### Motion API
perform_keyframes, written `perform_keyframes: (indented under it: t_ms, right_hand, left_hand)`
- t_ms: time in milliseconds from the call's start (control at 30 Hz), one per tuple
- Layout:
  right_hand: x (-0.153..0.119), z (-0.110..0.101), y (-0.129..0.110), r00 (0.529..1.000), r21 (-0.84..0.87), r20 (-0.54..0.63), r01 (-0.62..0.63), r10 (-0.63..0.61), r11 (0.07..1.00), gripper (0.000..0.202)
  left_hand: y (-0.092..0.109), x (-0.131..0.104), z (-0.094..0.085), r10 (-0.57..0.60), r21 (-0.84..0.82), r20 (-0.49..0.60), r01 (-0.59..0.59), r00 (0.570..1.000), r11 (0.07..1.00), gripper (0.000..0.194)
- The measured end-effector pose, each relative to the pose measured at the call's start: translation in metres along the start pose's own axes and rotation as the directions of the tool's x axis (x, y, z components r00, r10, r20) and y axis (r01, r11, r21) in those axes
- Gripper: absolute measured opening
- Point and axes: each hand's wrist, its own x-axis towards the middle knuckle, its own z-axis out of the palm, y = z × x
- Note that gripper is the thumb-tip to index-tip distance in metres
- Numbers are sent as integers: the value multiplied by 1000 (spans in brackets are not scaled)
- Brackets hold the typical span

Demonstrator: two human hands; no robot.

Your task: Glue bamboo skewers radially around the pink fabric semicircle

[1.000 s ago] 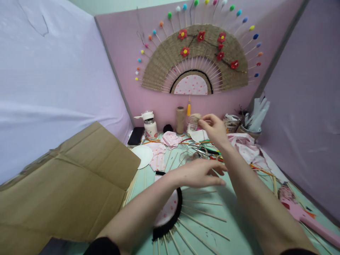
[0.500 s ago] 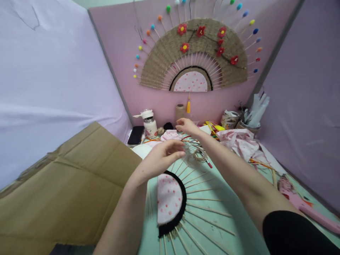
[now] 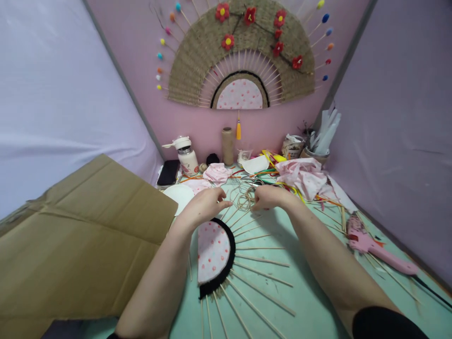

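Note:
A half-round piece of pink dotted cloth [image 3: 213, 253] with a black rim lies on the green table, thin sticks fanning out from it to the right and below. Just above its top edge is my left hand [image 3: 208, 202], fingers curved and apart, nothing seen in them. A loose coil of tan cord [image 3: 244, 202] lies between my hands. My right hand [image 3: 267, 197] is at the coil's right side, fingers bent down against the cord; what it pinches is too small to make out.
Cardboard [image 3: 84, 245] covers the left side. A phone [image 3: 168, 173], a bottle [image 3: 188, 161] and a cardboard tube [image 3: 228, 146] stand or lie at the back. Pink cloth [image 3: 303, 175] and a pink glue gun [image 3: 377, 249] are on the right. A finished fan [image 3: 190, 66] hangs behind.
My right hand has come down and back from near the tube to the cord coil. My left hand stays over the sticks' upper side. The view has shifted.

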Motion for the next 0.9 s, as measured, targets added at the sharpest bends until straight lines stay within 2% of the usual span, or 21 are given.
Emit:
perform_keyframes:
  t_ms: [100, 200, 300, 400, 433, 467, 500, 533, 567, 600, 633, 667, 733, 833, 900]
  right_hand:
    - [4, 10, -15, 999, -56, -5, -40, 39, 998, 18]
    - [5, 12, -17, 997, -65, -38, -65, 62, 996, 22]
    - [0, 0, -3, 991, -18, -103, -84, 82, 996, 14]
    - [-9, -22, 19, 947, 51, -286, -136, 145, 989, 20]
    - [-13, -29, 27, 902, 85, -389, -164, 184, 983, 26]
    - [-16, -35, 34, 824, 145, -515, -185, 234, 972, 31]
    - [-18, -40, 40, 699, 243, -652, -172, 292, 955, 32]
    - [-19, -44, 46, 543, 358, -762, -99, 352, 928, 28]
    - [-21, -47, 50, 399, 458, -819, 20, 413, 889, 21]
    - [-21, -50, 53, 293, 535, -829, 169, 476, 828, 12]
    - [-22, -52, 56, 244, 592, -806, 327, 539, 737, 7]
    - [-23, -54, 57, 248, 631, -767, 455, 591, 629, 7]
    - [-27, -59, 57, 278, 666, -677, 624, 681, 408, 10]
    - [-37, -67, 53, 315, 655, -590, 725, 744, 213, 11]
    - [-43, -72, 51, 372, 648, -550, 755, 747, 101, 12]
  left_hand:
    - [3, 0, -4, -60, 53, 48, 58, 997, 997, 32]
    - [7, -7, -9, -135, 72, 74, 129, 988, 989, 33]
    - [5, -27, -10, -220, 78, 66, 215, 973, 973, 30]
    - [-4, -60, -2, -328, 96, -1, 327, 945, 940, 29]
    - [-8, -72, 4, -358, 81, -33, 359, 933, 930, 29]
    - [-11, -83, 11, -394, 56, -51, 396, 918, 916, 29]
    - [-14, -93, 18, -438, 33, -54, 440, 897, 897, 29]
    - [-16, -101, 26, -476, 16, -49, 477, 878, 879, 30]
    - [-17, -107, 35, -507, -11, -47, 507, 861, 862, 30]
    - [-17, -111, 43, -534, -45, -40, 533, 844, 845, 32]
    - [-16, -113, 50, -555, -85, -42, 551, 831, 830, 34]
    - [-15, -114, 56, -575, -117, -52, 567, 817, 816, 39]
    - [-12, -111, 64, -606, -143, -87, 592, 791, 793, 52]
    - [-11, -106, 67, -642, -183, -114, 619, 759, 764, 65]
    - [-10, -104, 63, -646, -284, -67, 607, 760, 743, 65]
